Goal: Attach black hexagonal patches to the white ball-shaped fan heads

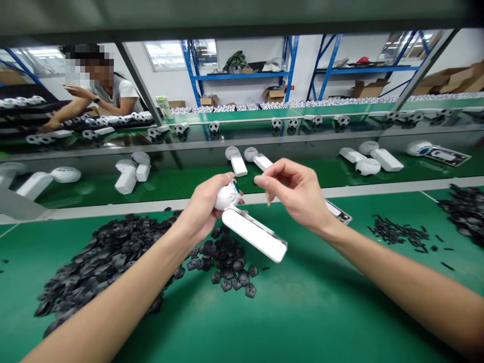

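Note:
My left hand (206, 201) is wrapped round the ball-shaped head of a white plastic device (255, 233), whose flat, long body slants down to the right. Just right of that head, my right hand (291, 189) is raised with thumb and forefinger pinched together. A small dark piece seems to be at the fingertips, too small to name. Below the device lies a small heap of black pentagon pieces (230, 262). A larger pile of black pieces (113, 257) spreads to the left, partly behind my left forearm.
Small black strips (401, 233) lie at the right, near another black pile (465, 212). Beyond the bench edge, a green conveyor (181, 181) carries white devices (126, 174). Football-patterned units (214, 127) stand on a farther line. A co-worker (109, 96) reaches across at the far left.

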Available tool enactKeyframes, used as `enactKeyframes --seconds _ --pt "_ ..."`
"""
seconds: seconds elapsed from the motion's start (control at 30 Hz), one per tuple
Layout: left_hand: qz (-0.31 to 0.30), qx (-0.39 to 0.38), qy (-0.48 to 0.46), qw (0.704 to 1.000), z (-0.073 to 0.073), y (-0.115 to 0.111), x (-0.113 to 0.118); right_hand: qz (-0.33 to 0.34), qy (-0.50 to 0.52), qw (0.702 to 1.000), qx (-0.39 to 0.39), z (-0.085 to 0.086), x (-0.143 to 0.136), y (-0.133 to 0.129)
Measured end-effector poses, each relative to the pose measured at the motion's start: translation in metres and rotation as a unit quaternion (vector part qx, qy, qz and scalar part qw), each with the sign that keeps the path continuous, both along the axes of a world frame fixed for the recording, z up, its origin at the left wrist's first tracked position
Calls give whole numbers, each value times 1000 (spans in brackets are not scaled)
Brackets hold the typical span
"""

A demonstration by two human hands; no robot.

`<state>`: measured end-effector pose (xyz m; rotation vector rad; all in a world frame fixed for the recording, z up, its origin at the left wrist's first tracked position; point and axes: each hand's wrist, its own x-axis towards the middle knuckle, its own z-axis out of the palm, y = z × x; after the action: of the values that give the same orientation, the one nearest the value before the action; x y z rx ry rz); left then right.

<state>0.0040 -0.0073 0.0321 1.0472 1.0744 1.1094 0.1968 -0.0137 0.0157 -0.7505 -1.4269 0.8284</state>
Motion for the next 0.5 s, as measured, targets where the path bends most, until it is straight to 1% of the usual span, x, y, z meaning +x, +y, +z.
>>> enactKeyframes --seconds 0.03,0.1,0.17,0.23,0.37,0.5 --pt "8 -35 -28 999 0 -1 2 20 -7 1000 -5 -1 -4 -4" --pt "18 -56 -54 997 1 -4 5 47 -36 998 -19 -6 -10 -11" --pt "18 -32 -43 998 1 -7 7 50 -72 996 -17 -12 -14 -15" --pt "10 -7 -21 1000 0 -10 7 37 -104 994 -3 -15 -16 -17" --pt "-2 -8 -6 1000 -3 -14 8 27 -134 990 11 -13 -18 -22" --pt "2 -6 12 1000 -5 -16 10 28 -163 986 18 -10 -17 -25"
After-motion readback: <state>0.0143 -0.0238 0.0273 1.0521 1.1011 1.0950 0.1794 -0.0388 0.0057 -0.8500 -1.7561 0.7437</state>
